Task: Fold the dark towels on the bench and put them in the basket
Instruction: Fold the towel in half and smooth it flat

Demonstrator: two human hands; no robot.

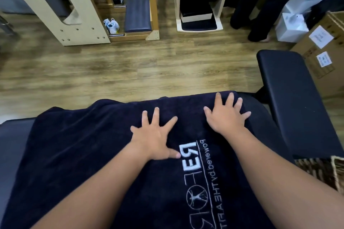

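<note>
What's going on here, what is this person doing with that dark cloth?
A person is spreading a dark towel with white lettering over a padded bench. Both hands lie flat on it with fingers spread: the left hand near the middle, the right hand by the far edge. The towel is not folded yet. A woven basket sits at the right edge of the view.

1. Dark towel [104, 154]: one, with white lettering.
2. Hands: two, left hand [154, 135] and right hand [226, 117].
3. Padded surface [14, 145]: one; a second black padded bench [296, 102] at right.
4. Woven basket [323, 171]: one, partly in view.
5. Cardboard box [323, 50]: one, two white labels.
6. White boxes [290, 28]: at least three; stack partly cut off.
7. Wooden equipment frames [81, 24]: about three.
</note>
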